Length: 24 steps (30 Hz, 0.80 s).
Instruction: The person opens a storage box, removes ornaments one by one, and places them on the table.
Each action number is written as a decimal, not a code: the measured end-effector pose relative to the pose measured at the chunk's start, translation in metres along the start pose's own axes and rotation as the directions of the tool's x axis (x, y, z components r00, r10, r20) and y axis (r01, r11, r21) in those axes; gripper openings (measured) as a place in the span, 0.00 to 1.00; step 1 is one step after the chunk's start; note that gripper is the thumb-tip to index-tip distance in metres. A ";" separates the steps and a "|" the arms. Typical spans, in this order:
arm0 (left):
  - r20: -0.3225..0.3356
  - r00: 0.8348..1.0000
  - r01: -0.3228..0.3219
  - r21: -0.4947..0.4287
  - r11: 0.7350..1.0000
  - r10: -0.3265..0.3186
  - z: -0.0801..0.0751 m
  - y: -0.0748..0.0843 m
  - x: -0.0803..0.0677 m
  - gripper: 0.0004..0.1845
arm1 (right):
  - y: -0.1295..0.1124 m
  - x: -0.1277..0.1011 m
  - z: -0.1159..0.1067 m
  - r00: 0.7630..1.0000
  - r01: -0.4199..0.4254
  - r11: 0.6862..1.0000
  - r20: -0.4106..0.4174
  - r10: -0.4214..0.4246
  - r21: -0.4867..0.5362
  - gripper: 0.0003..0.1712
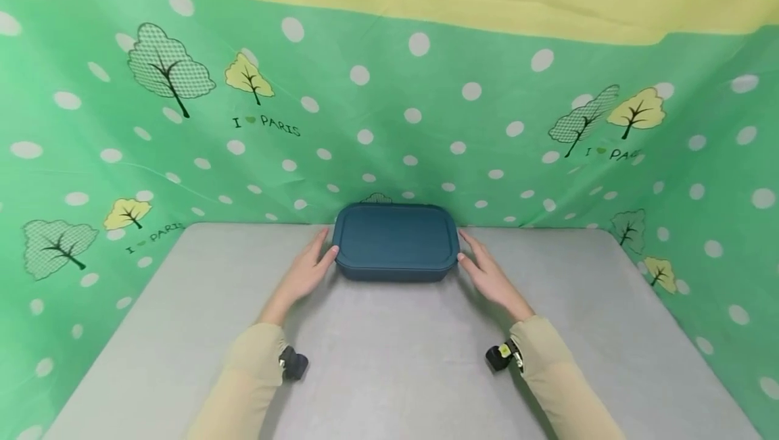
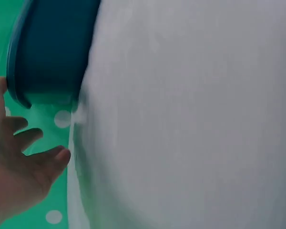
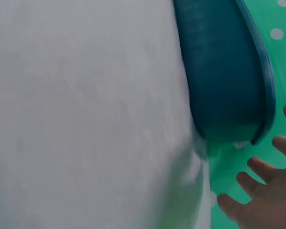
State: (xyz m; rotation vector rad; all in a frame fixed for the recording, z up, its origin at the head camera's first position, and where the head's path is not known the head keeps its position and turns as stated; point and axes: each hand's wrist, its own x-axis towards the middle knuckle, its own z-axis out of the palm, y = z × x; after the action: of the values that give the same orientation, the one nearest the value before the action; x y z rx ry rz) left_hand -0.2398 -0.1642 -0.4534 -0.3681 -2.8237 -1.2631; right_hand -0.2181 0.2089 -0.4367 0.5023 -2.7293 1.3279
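Observation:
A dark blue lidded box (image 1: pixel 397 237), rectangular with rounded corners, sits at the far edge of the grey table. My left hand (image 1: pixel 305 270) is beside its left end, the thumb tip right at the lid's rim and the fingers spread. On the opposite side my right hand (image 1: pixel 487 274) has its thumb and fingertips close to the right end. In the left wrist view the left hand (image 2: pixel 26 162) shows loosely spread fingers below the box (image 2: pixel 57 52). The right wrist view has the right hand (image 3: pixel 267 181) with relaxed, parted fingers near the box's corner (image 3: pixel 229 71).
The grey table (image 1: pixel 395 359) stretches toward me between both forearms. Behind and along both sides hangs a green dotted cloth (image 1: pixel 389 102) with tree prints and a yellow band on top. A small dark camera is strapped to each wrist.

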 end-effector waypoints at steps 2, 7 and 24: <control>0.019 1.000 0.010 -0.078 0.997 -0.008 0.002 0.001 0.003 0.35 | 0.001 0.003 0.004 1.000 0.012 0.999 -0.002 -0.012 0.044 0.32; 0.058 0.997 0.064 -0.336 0.940 -0.047 0.007 0.002 0.005 0.32 | 0.001 0.008 0.013 0.999 -0.051 0.979 0.006 0.051 0.196 0.33; 0.167 0.984 0.158 -0.688 0.708 -0.057 0.009 -0.001 0.006 0.32 | -0.001 0.015 0.022 0.978 -0.202 0.869 0.053 0.200 0.453 0.36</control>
State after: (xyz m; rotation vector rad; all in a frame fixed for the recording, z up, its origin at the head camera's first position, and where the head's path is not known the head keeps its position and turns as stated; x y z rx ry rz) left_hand -0.2449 -0.1572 -0.4597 -0.2987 -2.3450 -2.4085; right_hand -0.2297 0.1870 -0.4468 0.2412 -2.5150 2.0426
